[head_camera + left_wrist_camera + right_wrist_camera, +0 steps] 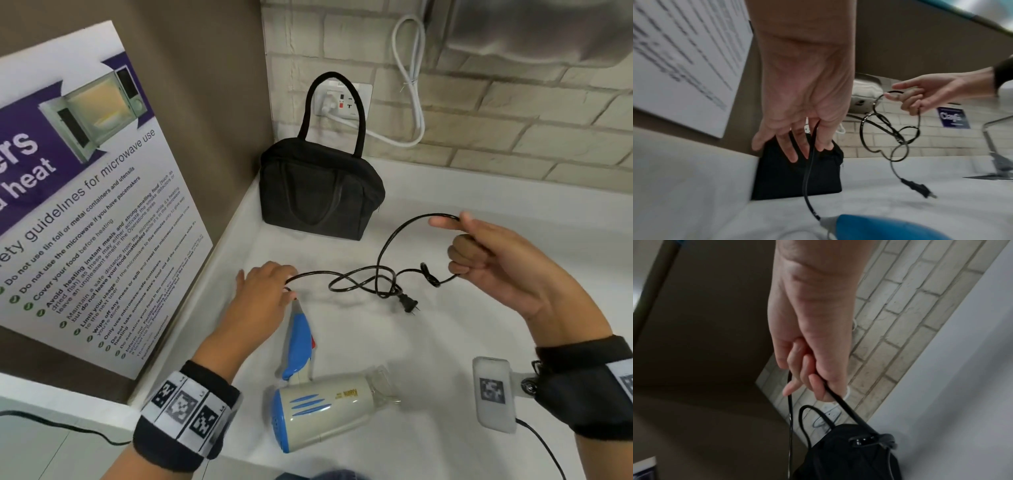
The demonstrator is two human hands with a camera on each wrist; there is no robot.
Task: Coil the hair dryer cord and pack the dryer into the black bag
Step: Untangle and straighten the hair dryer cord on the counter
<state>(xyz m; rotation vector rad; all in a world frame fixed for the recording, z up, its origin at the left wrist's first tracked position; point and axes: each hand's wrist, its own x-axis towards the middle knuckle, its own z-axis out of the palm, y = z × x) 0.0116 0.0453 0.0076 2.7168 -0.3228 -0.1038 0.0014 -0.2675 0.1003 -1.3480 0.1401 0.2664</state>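
Left hand [263, 291]: low over the white desk [479, 308], palm down, forearm reaching in from the lower left. Fingers [791, 151] hang downward, slightly spread; the black cord [359, 277] runs between two of them, close to where it leaves the dryer handle. Whether they squeeze it or only guide it, cannot tell.

Right hand [496, 260]: raised above the desk at right, palm turned toward the left. Index finger extended; the other fingers [816, 386] are curled around the cord, which arcs over the top of the hand as one loop. Wrist view confirms cord clamped between the curled fingers and the thumb.

Cord: hangs between the two hands in loose tangled loops; the two-pin plug [409, 305] dangles at the low end, just above the desk.

Hair dryer [329, 407]: lying on its side on the desk near the front edge, cream body, blue rear grille and blue stripes, blue folding handle pointing toward the left hand. Small gold lettering on the barrel, too small to read.

Black bag [318, 192]: upright in the back left corner of the desk, one handle standing up, top closed, well apart from the dryer.

Poster [85, 205] on left wall: "guidelines for microwave use", "Do not use the microwave if you have pacemakers", "Cover your food before heating". Blue sign [952, 117] on brick wall: partly legible, begins "Cl".
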